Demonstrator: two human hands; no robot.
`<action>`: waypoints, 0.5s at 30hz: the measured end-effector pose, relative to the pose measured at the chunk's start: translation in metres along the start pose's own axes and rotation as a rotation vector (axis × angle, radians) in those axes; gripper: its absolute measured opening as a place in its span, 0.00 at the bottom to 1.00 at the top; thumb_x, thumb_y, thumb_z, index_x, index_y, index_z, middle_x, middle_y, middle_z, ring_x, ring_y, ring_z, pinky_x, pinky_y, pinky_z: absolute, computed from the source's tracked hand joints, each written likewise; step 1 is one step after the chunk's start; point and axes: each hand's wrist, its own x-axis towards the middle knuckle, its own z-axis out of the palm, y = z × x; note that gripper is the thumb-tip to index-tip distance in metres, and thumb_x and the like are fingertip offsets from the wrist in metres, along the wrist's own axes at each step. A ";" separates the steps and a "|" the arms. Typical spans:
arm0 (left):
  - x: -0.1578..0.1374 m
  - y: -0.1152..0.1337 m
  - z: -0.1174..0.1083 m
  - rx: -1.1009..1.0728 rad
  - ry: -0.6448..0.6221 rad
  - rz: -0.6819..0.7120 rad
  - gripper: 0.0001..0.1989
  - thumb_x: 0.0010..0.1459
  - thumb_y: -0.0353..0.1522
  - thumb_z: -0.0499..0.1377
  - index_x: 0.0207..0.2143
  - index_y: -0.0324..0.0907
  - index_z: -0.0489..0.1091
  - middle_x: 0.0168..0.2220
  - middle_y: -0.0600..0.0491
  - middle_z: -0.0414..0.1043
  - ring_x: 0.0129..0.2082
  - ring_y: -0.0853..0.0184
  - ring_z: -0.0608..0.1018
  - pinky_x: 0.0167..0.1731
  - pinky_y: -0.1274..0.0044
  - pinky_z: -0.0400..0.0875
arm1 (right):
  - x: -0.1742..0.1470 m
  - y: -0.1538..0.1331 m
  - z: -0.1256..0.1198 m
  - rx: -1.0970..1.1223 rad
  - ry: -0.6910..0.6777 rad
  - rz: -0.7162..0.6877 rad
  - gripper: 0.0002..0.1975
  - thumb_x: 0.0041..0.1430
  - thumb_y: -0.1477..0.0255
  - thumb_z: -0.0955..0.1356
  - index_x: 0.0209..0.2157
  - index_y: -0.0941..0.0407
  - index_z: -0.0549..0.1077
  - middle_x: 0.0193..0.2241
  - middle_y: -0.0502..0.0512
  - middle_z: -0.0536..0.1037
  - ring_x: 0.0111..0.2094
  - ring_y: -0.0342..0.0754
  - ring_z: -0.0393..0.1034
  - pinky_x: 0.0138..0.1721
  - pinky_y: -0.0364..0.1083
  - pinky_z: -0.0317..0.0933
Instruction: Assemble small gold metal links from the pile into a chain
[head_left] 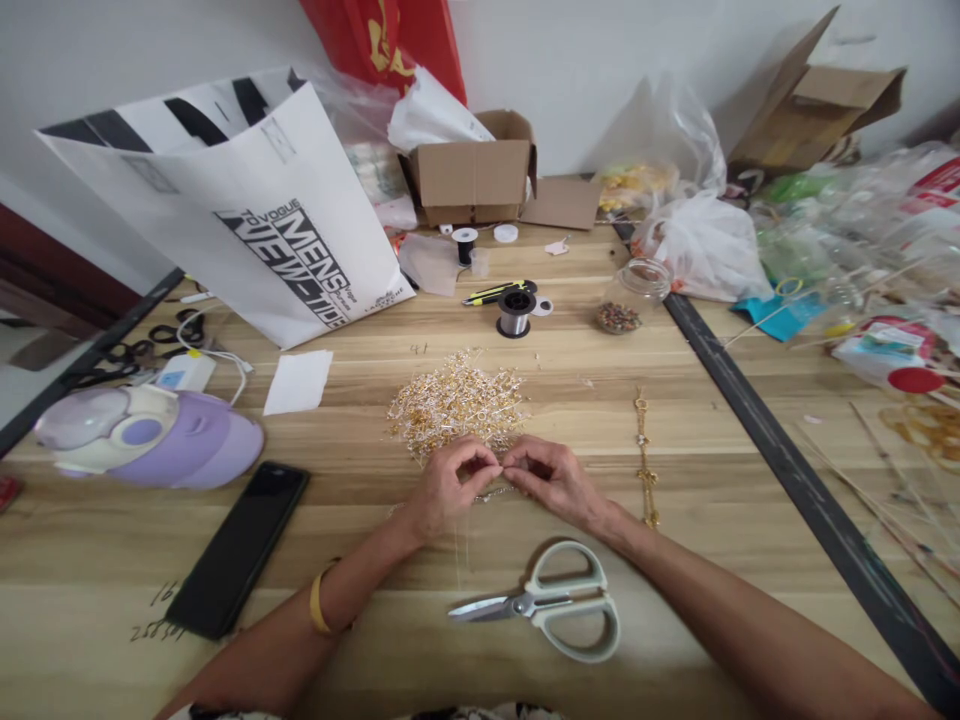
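Observation:
My left hand (454,482) and my right hand (553,482) meet fingertip to fingertip just in front of a pile of small gold and silver beads (457,405). Both are closed in a pinch. Fine pale thread (467,545) hangs down below my left hand. Whatever tiny piece lies between the fingertips is too small to make out. A short silver chain (495,493) lies on the table under my hands. Scissors with pale handles (574,600) rest nearer to me, blades slightly apart. To the right lies a gold chain with charms (646,460).
Behind the beads are a wire spool (515,313), a box cutter (491,293) and a glass jar (630,295) of small beads. On the left are a black phone (238,550), a purple bottle (180,435) and a white paper bag (247,220). Plastic bags (701,240) crowd the right.

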 end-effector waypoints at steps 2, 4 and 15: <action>0.000 0.001 0.000 0.009 -0.005 -0.004 0.06 0.56 0.29 0.59 0.26 0.38 0.68 0.27 0.53 0.70 0.29 0.70 0.71 0.32 0.78 0.65 | 0.000 0.001 0.000 -0.013 0.000 -0.007 0.06 0.58 0.71 0.67 0.31 0.59 0.73 0.26 0.52 0.70 0.25 0.41 0.60 0.25 0.40 0.53; 0.001 0.001 -0.001 0.022 -0.014 -0.014 0.06 0.56 0.29 0.59 0.25 0.38 0.68 0.27 0.53 0.70 0.29 0.70 0.71 0.32 0.78 0.64 | 0.000 0.001 0.000 -0.026 -0.003 -0.009 0.06 0.58 0.70 0.67 0.31 0.59 0.73 0.26 0.52 0.70 0.25 0.41 0.60 0.25 0.40 0.53; 0.003 -0.002 -0.005 0.033 -0.011 -0.046 0.07 0.55 0.30 0.59 0.25 0.39 0.68 0.26 0.54 0.70 0.27 0.70 0.71 0.30 0.79 0.65 | -0.001 0.003 0.000 -0.020 0.011 0.025 0.09 0.59 0.67 0.66 0.30 0.59 0.72 0.24 0.51 0.68 0.24 0.41 0.59 0.24 0.41 0.54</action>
